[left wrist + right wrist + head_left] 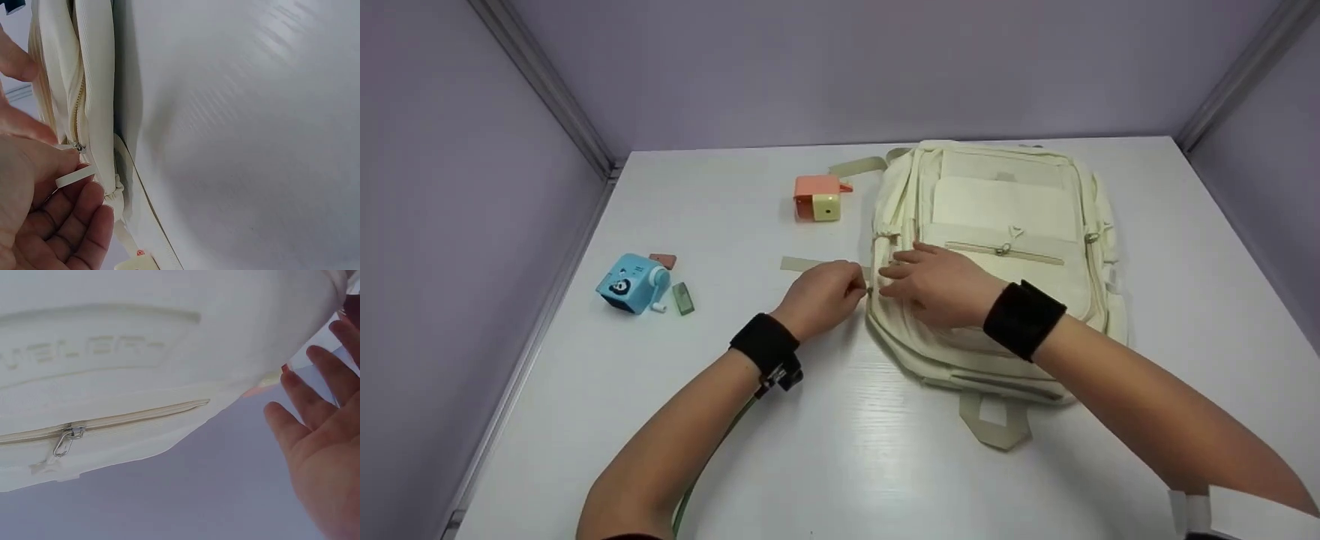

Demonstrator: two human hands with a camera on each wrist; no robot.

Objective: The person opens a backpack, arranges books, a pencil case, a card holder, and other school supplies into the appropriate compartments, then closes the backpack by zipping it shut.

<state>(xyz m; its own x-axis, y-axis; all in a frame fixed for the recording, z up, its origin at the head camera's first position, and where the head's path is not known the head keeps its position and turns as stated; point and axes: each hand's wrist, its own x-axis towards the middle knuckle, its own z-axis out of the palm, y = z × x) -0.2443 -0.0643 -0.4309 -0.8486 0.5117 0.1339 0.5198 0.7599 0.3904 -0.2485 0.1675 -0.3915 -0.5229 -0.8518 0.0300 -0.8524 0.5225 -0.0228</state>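
A cream backpack (997,210) lies flat on the white table, its front pocket with a zipper facing up. At its left side my left hand (823,296) pinches a zipper pull (76,179) between thumb and forefinger. The pull's pale tab pokes out past the fingers, and the metal slider (77,147) sits on the side zipper (80,107). My right hand (941,289) is over the bag's left part, fingers spread and pointing left. In the right wrist view, the front-pocket zipper slider (66,439) and raised lettering show beside that hand.
Left of the bag's top stands a salmon and yellow pencil sharpener (817,199) with a crank. A blue sharpener (634,283) with a panda picture is at the far left, near a reddish eraser (663,260) and a green eraser (683,298). Straps (802,264) stick out from the bag.
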